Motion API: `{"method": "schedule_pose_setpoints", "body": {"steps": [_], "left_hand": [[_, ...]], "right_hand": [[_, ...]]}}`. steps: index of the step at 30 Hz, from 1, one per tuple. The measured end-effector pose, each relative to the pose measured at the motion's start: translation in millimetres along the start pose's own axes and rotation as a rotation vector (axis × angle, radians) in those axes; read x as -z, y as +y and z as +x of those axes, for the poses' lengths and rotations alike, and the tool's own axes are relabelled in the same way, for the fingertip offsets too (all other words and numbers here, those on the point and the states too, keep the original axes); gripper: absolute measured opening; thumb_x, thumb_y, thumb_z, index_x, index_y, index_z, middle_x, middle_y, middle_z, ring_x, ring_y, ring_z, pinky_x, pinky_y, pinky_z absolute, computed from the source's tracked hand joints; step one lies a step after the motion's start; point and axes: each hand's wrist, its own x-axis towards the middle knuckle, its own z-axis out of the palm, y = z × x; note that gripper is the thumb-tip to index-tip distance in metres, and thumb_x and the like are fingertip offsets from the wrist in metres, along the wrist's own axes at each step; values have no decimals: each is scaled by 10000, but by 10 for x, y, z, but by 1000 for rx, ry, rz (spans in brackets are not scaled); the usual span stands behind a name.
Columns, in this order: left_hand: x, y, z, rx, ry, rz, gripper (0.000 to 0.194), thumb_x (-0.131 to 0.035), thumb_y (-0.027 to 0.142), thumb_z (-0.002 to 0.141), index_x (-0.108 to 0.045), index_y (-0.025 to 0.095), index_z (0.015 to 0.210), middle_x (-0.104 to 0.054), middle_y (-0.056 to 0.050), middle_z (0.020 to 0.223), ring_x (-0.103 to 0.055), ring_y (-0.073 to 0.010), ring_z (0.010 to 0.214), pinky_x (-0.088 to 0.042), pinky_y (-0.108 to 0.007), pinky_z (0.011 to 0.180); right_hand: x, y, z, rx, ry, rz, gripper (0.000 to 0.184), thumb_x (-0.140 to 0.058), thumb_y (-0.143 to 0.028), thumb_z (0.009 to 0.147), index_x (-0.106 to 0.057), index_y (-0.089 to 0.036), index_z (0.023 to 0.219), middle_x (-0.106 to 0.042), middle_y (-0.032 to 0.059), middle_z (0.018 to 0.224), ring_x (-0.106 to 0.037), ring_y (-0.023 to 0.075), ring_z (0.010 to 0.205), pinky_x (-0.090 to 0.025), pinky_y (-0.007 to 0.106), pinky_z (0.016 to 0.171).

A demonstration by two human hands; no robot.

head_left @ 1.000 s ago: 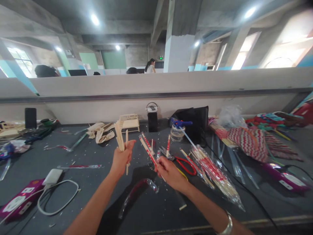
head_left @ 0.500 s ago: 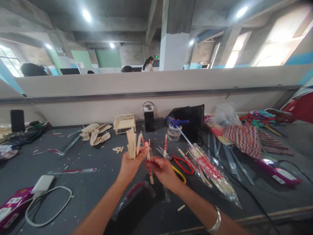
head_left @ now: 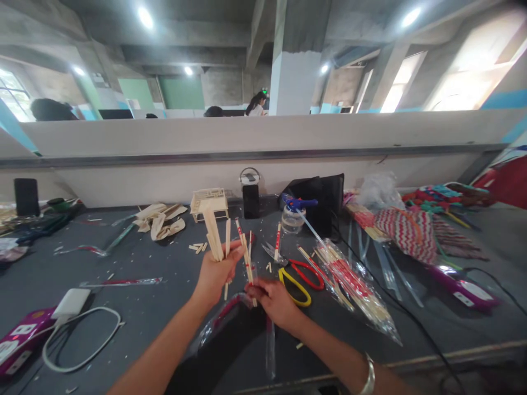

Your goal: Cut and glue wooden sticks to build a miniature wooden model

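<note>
My left hand (head_left: 216,277) is closed round an upright bundle of pale wooden chopsticks (head_left: 213,233), with one stick standing slightly apart. In my right hand (head_left: 272,299) are the lower ends of chopsticks in a clear wrapper with red print (head_left: 248,266). Their upper part leans close to my left fingertips; whether these touch it I cannot tell. Just right of my right hand lies a cutting tool with one yellow and one red handle (head_left: 307,300). Empty clear wrappers (head_left: 269,348) lie below my hands. Another red-printed chopstick piece (head_left: 278,241) is beyond the tool.
A clear pack of wrapped chopsticks (head_left: 354,280) lies at right. Behind stand a blue glue gun (head_left: 302,204) on a glass jar (head_left: 292,224), a phone (head_left: 251,202) and a small stick-built model (head_left: 209,207). A white charger (head_left: 71,304) with looped cable sits at left; a black cable crosses at right.
My left hand came in beside the wrapped chopsticks, then drew slightly left. The wrapped chopsticks turned more upright, and my right hand shifted down toward their lower ends.
</note>
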Motion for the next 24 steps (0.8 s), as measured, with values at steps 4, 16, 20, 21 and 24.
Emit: {"method": "schedule_pose_setpoints", "body": {"steps": [4,16,20,21,24], "left_hand": [[-51,71,69,6,-22,7,415,-743,390,647,-655,112,943,-338,110,393,-246,-37,344,-193,-174,341],[320,229,117,-838,-643,1405,381,-495,115,789,-596,203,1145,-709,-41,842,-662,-178,721,-429,-222,587],[262,190,88,-937,-680,1636,138,-482,155,844,-615,168,879,-662,-43,735,-630,-175,631,-406,-239,538],[283,190,101,-958,-695,1651,133,-478,157,848,-610,168,853,-657,-44,730,-623,-172,624,-407,-240,543],[500,240,201,-926,-652,1600,156,-480,159,833,-634,175,852,-664,-49,727,-616,-173,630,-420,-246,574]], "right_hand": [[45,-35,-35,-58,-36,113,243,-482,-317,865,-618,-173,726,-644,2,641,-584,132,604,-426,229,602],[370,-275,-352,-446,-102,801,277,-658,-407,704,-588,-142,667,-386,-90,395,-309,42,345,-282,196,390],[390,-346,-464,-518,-206,897,249,-644,-377,726,-619,-131,696,-403,-84,376,-300,38,314,-263,180,350],[408,-337,-513,-523,-218,901,263,-642,-394,742,-621,-134,716,-411,-82,385,-313,39,317,-268,177,352],[573,-256,-768,-555,-254,803,336,-618,-474,787,-622,-141,738,-422,-74,398,-325,38,326,-271,169,360]]}}
